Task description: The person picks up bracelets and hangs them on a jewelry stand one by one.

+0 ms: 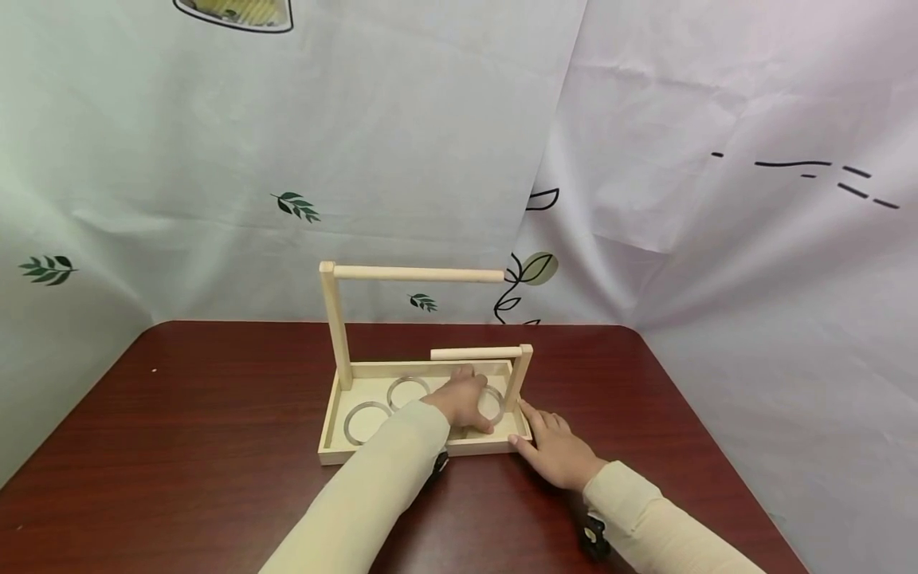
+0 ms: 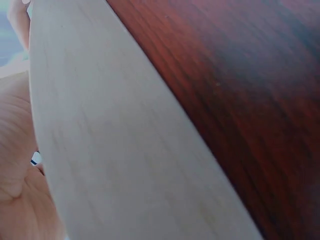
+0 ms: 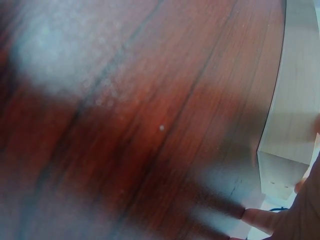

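On the red-brown tabletop (image 1: 215, 414) stands a shallow wooden tray (image 1: 331, 414), the landmark here. Inside the tray lie clear rings: one ring (image 1: 366, 421) at its near left, a second ring (image 1: 407, 391) just behind and right of it, and a third (image 1: 495, 402) at the right end, partly hidden. A tall post with a long bar (image 1: 419, 274) rises from the tray's left rear corner; a short post with a shorter bar (image 1: 476, 353) rises from its right end. The left hand (image 1: 466, 401) reaches into the right half of the tray, its fingers curled down over the third ring; whether they pinch it cannot be told. The right hand (image 1: 555, 450) rests outside the tray's near right corner, its fingers (image 1: 527, 413) straight and touching the tray's wall. A pale curtain (image 1: 430, 143) hangs behind the tray.
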Motion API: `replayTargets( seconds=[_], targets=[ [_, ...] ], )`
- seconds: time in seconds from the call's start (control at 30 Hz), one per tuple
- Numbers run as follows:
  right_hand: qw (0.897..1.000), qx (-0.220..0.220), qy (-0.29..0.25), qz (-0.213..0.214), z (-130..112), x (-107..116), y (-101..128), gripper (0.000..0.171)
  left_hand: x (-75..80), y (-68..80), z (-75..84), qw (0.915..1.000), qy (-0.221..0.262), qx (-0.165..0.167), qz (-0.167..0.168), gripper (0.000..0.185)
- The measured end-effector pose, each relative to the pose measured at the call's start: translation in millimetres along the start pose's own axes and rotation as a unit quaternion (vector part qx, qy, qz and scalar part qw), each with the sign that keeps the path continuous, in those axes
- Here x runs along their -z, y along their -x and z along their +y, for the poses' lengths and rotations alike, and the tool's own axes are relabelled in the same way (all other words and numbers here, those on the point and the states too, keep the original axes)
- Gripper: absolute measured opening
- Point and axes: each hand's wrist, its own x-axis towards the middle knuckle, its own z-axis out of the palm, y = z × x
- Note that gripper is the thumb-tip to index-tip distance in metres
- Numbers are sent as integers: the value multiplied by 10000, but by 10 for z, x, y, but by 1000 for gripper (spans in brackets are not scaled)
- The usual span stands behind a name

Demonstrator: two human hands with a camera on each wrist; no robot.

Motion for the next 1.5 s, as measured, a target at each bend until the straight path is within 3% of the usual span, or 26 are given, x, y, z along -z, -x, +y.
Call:
replayTargets(
  seconds=[0.37,0.7,1.03,1.17,1.27,1.37,1.5],
  targets=[
    [10000,8,-40,-59,-16,15,22,69,46,87,3,9983,565,-68,155,83],
    [10000,58,39,-30,-24,25,16,68,123,150,-93,9945,952,-105,429,79],
    [10000,41,-33,-66,-18,32,30,68,243,216,-190,9938,875,-129,672,80],
    [10000,-9,-27,-84,-20,35,29,68,300,243,-212,9907,887,-309,984,72],
    [10000,-39,-14,-72,-19,37,26,69,351,290,-214,9885,1002,-194,1114,68],
    [10000,-10,-4,-60,-18,34,22,69,406,350,-227,9849,1253,125,1188,68],
    [10000,39,7,-41,-8,21,18,69,471,421,-265,9804,1460,323,1284,79]
  ],
)
